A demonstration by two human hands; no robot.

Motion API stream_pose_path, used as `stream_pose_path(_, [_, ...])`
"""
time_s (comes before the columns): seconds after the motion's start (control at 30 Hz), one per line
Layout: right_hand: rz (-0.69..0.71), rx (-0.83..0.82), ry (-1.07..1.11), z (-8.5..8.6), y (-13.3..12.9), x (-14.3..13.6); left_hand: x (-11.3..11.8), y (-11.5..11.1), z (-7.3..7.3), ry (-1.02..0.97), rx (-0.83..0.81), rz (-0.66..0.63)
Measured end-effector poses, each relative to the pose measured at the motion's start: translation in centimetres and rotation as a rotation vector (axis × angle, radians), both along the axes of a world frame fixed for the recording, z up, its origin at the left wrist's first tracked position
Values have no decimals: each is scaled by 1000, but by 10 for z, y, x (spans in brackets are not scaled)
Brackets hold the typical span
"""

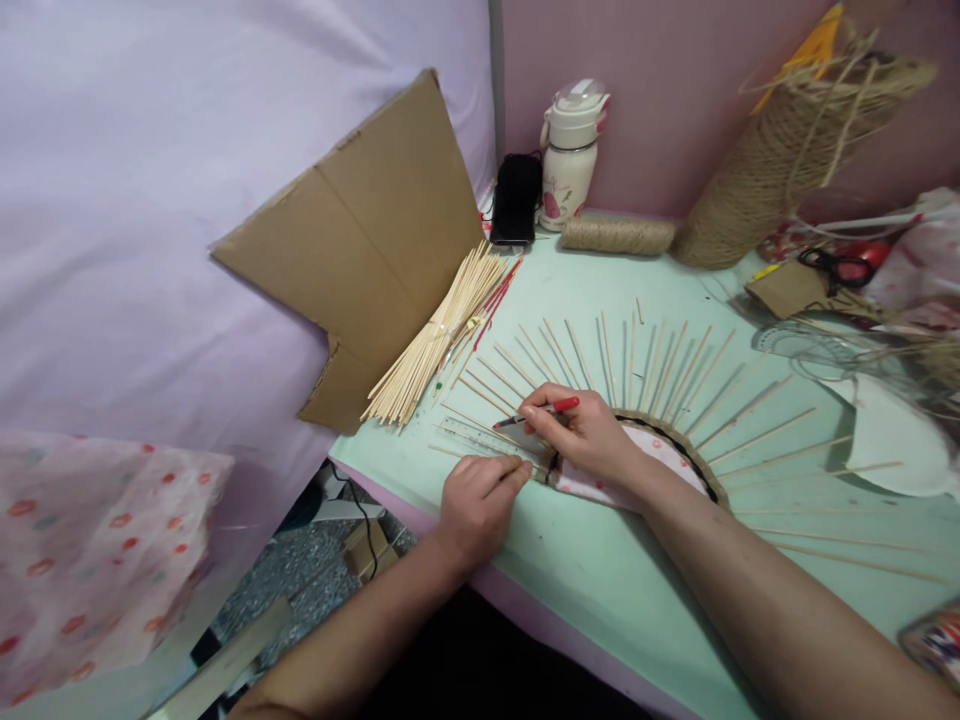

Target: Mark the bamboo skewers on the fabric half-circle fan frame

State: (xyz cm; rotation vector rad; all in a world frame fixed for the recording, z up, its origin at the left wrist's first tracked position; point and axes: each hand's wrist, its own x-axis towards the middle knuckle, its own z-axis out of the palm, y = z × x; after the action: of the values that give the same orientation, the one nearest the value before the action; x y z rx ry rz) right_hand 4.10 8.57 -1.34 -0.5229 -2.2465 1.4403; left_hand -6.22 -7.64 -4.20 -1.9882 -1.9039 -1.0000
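Observation:
A half-round piece (656,455) with pink dotted fabric and a dark braided rim lies on the pale green table. Thin wooden sticks (694,372) fan outward from its curved edge. My right hand (574,430) is closed around a red pen (562,405), its dark tip pointing left over the leftmost sticks. Below it, my left hand (484,500) rests at the table's front edge, fingers bent together beside the left end of the half-round piece. A clear ruler (469,432) lies under the sticks, its right end near the left fingertips. Whether those fingers pinch it is unclear.
A bundle of sticks (431,350) lies by a leaning cardboard sheet (382,220). At the back stand a white bottle (570,165), a black phone (516,200), a small twine roll (619,236) and a large twine cone (765,165). White scrap (896,440) lies right.

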Motion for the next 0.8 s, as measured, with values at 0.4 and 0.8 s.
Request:
stream_pose_path(0.4, [24,1,-19,0,0,0,0,0,-2,-21,-11,7])
stream_pose_path(0.8, [46,43,-14,-1,2,-1,1,3,3,-17,3,12])
